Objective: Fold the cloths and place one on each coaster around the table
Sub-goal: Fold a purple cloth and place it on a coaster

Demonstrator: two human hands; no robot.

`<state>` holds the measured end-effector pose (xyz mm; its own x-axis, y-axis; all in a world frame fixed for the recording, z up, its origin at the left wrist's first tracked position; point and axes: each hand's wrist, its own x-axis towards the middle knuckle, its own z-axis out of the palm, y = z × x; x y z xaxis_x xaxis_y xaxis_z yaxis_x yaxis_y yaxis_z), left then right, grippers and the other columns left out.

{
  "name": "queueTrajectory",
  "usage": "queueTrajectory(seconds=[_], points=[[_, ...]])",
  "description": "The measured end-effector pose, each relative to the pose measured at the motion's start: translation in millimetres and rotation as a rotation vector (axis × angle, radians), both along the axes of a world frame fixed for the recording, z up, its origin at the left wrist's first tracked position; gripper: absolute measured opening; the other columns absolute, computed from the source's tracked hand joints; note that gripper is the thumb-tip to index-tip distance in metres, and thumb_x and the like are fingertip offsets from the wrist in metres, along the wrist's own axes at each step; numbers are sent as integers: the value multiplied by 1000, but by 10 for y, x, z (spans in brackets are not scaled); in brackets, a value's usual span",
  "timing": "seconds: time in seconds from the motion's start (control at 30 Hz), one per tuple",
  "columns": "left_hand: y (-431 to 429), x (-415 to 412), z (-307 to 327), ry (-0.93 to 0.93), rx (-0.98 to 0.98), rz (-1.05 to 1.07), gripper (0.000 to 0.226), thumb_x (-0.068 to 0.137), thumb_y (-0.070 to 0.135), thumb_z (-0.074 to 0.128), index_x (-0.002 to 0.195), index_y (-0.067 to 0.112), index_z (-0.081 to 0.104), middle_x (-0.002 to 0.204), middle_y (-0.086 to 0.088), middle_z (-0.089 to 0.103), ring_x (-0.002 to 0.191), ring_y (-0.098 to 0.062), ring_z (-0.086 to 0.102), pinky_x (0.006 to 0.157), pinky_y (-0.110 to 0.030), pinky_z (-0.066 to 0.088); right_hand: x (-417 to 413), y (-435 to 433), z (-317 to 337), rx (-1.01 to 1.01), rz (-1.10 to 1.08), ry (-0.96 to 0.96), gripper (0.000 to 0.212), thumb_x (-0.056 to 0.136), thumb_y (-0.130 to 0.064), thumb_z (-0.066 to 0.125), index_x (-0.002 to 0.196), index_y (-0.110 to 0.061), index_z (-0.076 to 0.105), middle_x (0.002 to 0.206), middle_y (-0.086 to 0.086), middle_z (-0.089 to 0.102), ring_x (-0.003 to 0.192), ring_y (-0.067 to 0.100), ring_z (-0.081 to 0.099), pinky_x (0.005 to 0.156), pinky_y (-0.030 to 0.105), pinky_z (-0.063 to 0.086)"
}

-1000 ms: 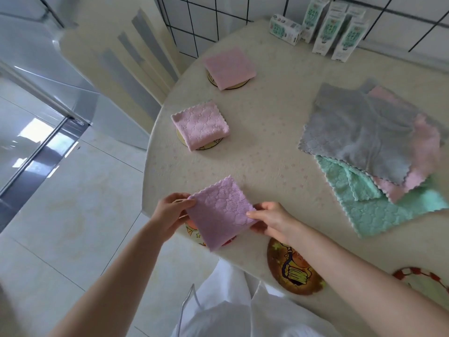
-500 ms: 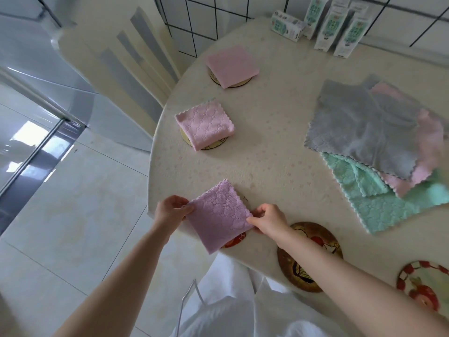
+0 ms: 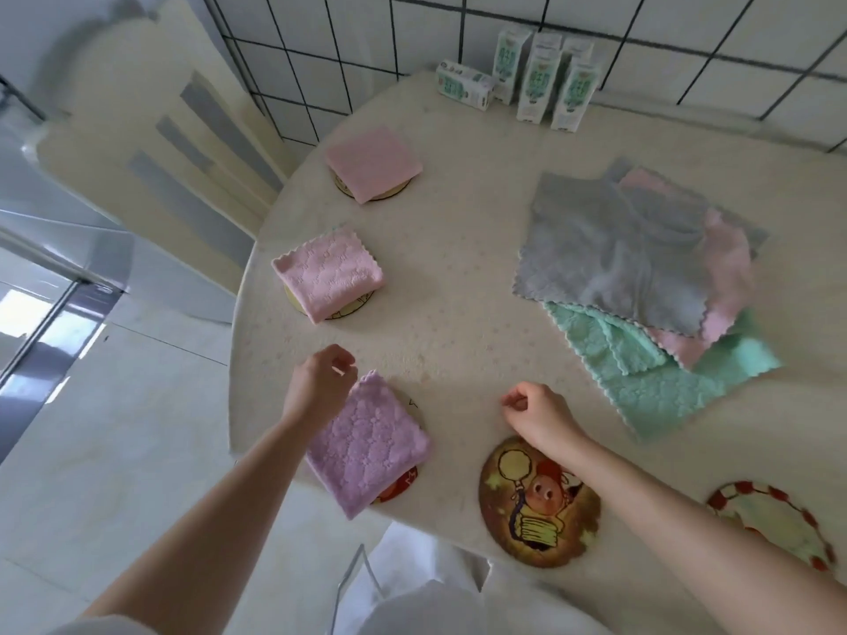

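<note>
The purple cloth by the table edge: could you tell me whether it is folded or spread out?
Folded: the purple cloth is a small thick square on a coaster, far smaller than the spread grey cloth.

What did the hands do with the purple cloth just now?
The left hand and right hand let go of the purple cloth, now lying on its coaster, and moved apart. The two pink cloths and the unfolded pile stayed put.
</note>
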<state>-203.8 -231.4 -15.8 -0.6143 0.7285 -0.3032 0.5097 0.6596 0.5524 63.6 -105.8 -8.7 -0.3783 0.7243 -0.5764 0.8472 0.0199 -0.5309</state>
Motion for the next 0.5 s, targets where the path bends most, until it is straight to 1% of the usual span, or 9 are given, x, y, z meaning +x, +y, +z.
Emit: queueTrajectory(seconds=[0.07,0.13,0.17,0.3,0.4,0.5], points=[[274,220,34,0,24,-63,14,89,11,59,102,13,64,93,2,65,81,-11,61,72,-23,51,206,216,62,49,5,23,13,89,-16,57,101,-14,64,95,-3,63,88,13,59,77,22,47],[547,489,49,-7,42,-115,14,88,11,58,101,13,65,91,2,66,81,-14,62,74,-30,54,417,444,101,93,15,40,12,89,-14,58,100,-13,64,96,-1,65,86,13,60,75,20,46],[679,635,47,-7,53,-141,14,87,12,59,99,13,66,90,2,66,81,-15,61,75,-31,53,524,565,103,127,22,40,11,88,-13,59,98,-12,65,95,0,67,85,14,61,74,20,47],[1157,1227,20,15,96,-217,12,85,16,59,94,20,66,86,6,63,78,-14,59,72,-29,50,951,1047,70,308,56,62,11,84,-10,62,94,-9,67,90,7,71,86,23,65,80,34,51],[1472,1625,-13,55,90,-287,14,87,18,57,98,20,65,93,5,64,85,-15,59,72,-30,50,1232,1384,20,421,126,76,12,82,-8,62,94,-8,65,90,10,68,84,27,64,78,36,51],[1766,1943,-35,96,89,-342,16,88,18,57,102,19,65,98,3,64,92,-18,59,74,-35,52,1458,1694,-34,524,222,60,15,83,-8,64,98,-9,61,97,10,60,89,29,59,78,40,50]])
